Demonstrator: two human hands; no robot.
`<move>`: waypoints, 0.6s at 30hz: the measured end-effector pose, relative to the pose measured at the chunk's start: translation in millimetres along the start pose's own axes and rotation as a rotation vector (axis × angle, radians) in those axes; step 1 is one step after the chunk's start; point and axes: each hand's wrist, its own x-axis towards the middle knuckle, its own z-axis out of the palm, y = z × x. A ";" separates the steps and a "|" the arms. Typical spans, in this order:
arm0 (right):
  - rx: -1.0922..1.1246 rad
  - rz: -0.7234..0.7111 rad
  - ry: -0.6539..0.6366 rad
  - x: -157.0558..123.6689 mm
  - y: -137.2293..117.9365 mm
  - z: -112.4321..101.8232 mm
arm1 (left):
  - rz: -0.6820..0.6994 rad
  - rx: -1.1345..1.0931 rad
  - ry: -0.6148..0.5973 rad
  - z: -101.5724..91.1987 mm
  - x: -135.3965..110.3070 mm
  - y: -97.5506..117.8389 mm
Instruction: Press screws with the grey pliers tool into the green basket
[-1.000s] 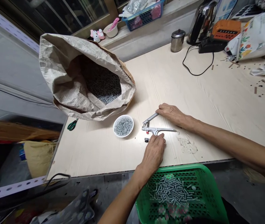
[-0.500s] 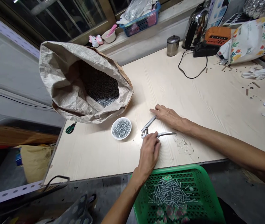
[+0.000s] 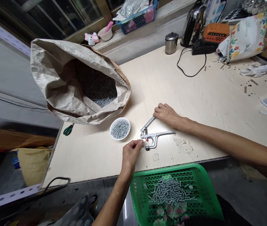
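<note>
Pliers [image 3: 151, 135] near the table's [image 3: 194, 103] front edge: possible causes of a pinch or a spill

The pliers appear to lie on their side, handles apart. The right hand [image 3: 163, 112] is curled over the end of the upper handle. The left hand [image 3: 132, 150] has thumb and fingertips pressed together just beside the jaws; whether they pinch a small piece cannot be told. The likeliest mishap is a nipped fingertip, caused by pressing the upper handle while the left hand is so near. Since nothing visible fixes the pliers, an off-line push could also swivel or slide them. A dropped piece could roll over the front edge into the green basket [image 3: 208, 185] and mix with the screws [image 3: 168, 190]. A leftward jerk could knock the full white bowl [image 3: 121, 138], toward the table's left edge.
</note>
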 end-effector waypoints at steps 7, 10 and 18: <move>0.243 0.029 0.014 -14.7 2.6 -31.1 | 0.022 0.042 -0.039 -2.9 -3.1 -8.9; 0.254 0.033 0.092 -26.0 -3.0 -46.7 | 0.035 0.096 -0.030 -3.1 -5.6 -12.1; 0.053 0.044 0.186 -38.4 -20.2 -57.2 | 0.132 0.163 -0.004 1.5 -9.7 -11.8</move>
